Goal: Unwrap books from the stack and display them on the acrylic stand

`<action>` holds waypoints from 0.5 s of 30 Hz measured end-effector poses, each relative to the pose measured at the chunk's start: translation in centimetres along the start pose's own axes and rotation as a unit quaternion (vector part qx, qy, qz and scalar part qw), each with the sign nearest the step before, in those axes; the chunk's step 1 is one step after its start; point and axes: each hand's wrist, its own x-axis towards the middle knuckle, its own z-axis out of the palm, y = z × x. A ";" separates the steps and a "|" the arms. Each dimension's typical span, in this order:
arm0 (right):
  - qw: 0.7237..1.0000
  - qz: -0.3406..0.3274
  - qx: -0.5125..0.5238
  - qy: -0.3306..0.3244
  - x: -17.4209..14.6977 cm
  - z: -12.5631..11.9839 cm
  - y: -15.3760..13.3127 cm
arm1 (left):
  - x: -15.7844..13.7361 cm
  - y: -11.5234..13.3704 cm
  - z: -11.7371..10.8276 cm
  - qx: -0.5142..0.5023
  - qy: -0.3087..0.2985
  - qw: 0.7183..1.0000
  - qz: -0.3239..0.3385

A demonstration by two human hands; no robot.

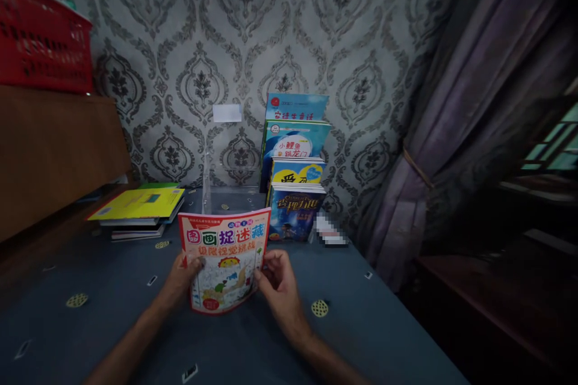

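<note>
Left hand [192, 267]: closed on the left edge of a red-bordered children's picture-puzzle booklet [228, 274]; thumb laid over the front cover, remaining fingers mostly hidden behind. Forearm slanting in from the near edge of the worktop [361, 337], up and to the right.

Right hand [280, 280]: half-curled, a gap visible between thumb and index finger; thumb at the booklet's right edge, fingers bent round behind it. Forearm rising from the near edge toward the left, wrist bent.

Booklet: one item, upright, cover toward my camera, bowed between both hands, over the middle of the worktop. Whether its lower edge touches the surface, I cannot tell.

Toward the far left corner: one stack of books [156, 201], lying flat, yellow cover uppermost.

Near the far edge, right of centre: one row of upright children's books, the dark-blue book [293, 216] foremost, a yellow-and-blue book [297, 170] just behind.

Beyond the left edge: one red plastic basket [45, 42] on a wooden cabinet [54, 138].
</note>
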 end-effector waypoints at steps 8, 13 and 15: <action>0.999 -0.004 0.007 -0.053 0.3 -0.2 -1.0 | -1.4 4.7 -0.9 0.192 -0.102 0.976 0.012; 0.998 -0.010 -0.027 -0.051 0.6 -0.3 -1.5 | -2.6 7.2 -1.3 0.240 -0.128 0.962 0.007; 0.998 -0.015 -0.030 -0.053 0.7 -0.2 -1.7 | -2.9 7.4 -1.5 0.251 -0.127 0.960 0.016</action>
